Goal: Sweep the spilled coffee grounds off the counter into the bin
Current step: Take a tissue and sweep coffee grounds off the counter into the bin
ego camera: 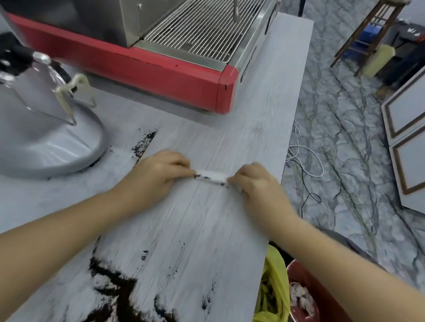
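Note:
Dark coffee grounds (121, 295) lie in a thick pile near the counter's front edge, and a thinner streak of coffee grounds (145, 141) lies further back. A small white strip (211, 177), edged with grounds, rests on the pale wood-grain counter (201, 235) at mid-depth. My left hand (160, 172) pinches its left end. My right hand (254, 182) pinches its right end. Below the counter's right edge stands a red bin (321, 316) with white scraps inside, beside a yellow plastic bag (272, 290).
A grey coffee grinder base (44, 144) with a clear chute sits at the left. A red and steel espresso machine (163, 64) fills the back of the counter. White and black cables (307, 162) trail on the marbled floor. White cabinet doors (420, 125) stand at right.

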`<state>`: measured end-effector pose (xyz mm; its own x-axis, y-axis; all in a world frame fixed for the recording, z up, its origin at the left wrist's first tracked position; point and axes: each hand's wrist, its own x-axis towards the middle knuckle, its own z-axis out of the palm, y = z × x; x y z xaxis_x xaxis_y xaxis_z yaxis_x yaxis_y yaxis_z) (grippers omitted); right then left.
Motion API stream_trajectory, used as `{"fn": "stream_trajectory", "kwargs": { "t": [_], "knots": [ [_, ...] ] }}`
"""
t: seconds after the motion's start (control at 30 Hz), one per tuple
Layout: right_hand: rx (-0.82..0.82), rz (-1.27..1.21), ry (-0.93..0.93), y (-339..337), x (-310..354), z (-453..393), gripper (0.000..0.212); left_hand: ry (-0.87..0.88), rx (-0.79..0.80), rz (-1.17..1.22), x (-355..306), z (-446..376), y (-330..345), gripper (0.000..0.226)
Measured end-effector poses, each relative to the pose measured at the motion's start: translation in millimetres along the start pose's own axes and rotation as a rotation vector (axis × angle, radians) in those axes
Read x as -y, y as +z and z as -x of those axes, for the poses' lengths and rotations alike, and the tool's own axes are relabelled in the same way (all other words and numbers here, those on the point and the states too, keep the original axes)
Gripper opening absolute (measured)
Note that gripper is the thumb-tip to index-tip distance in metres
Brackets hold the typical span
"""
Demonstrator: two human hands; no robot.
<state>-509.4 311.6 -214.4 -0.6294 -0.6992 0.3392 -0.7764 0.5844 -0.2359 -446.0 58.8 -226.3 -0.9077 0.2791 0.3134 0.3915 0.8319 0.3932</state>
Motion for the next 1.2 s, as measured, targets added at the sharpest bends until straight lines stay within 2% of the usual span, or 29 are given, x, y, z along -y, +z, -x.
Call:
{"fn": "stream_trajectory", "kwargs": {
  "t": [0.2, 0.33, 0.37, 0.4, 0.5, 0.6, 0.7, 0.83, 1.03, 1.2],
  "knots": [
    [0.123, -0.126, -0.168, -19.4, 88.7, 83.5, 0.016, 0.038, 0.086, 0.1, -53.2, 120.4, -30.2, 0.029],
    [0.177, -0.212, -0.212, -18.2, 114.9, 102.9, 0.041, 0.037, 0.192, 0.182, -72.8, 161.3, -49.3, 0.032],
    [0.181, -0.239, -0.192, -17.9, 114.5, 101.0, 0.035, 0.036, 0.212, 0.192, -70.5, 161.1, -52.2, 0.034],
    [0.171, -0.255, -0.171, -17.9, 111.2, 96.9, 0.026, 0.032, 0.221, 0.185, -66.1, 155.9, -54.3, 0.036],
    [0.153, -0.254, -0.026, -19.5, 94.4, 61.1, 0.051, 0.002, 0.139, 0.076, -39.1, 115.5, -56.4, 0.039],
    [0.025, -0.263, 0.094, -17.5, 73.4, 2.4, 0.046, -0.016, -0.024, -0.027, -3.5, 50.5, -57.4, 0.041],
    [-0.11, -0.265, 0.155, -3.9, 51.6, -51.6, 0.041, -0.055, -0.142, -0.084, 30.1, -10.6, -56.7, 0.032],
    [-0.064, -0.223, 0.294, 26.8, 34.4, -94.8, 0.04, -0.152, -0.167, -0.124, 69.7, -57.9, -45.3, 0.03],
    [0.007, -0.086, 0.235, 52.3, 22.7, -111.2, 0.04, -0.367, -0.111, -0.098, 96.1, -67.1, -28.8, 0.024],
    [0.046, -0.043, 0.142, 51.6, 19.7, -114.6, 0.038, -0.347, -0.131, -0.201, 93.8, -40.8, -27.2, 0.031]
  ]
}}
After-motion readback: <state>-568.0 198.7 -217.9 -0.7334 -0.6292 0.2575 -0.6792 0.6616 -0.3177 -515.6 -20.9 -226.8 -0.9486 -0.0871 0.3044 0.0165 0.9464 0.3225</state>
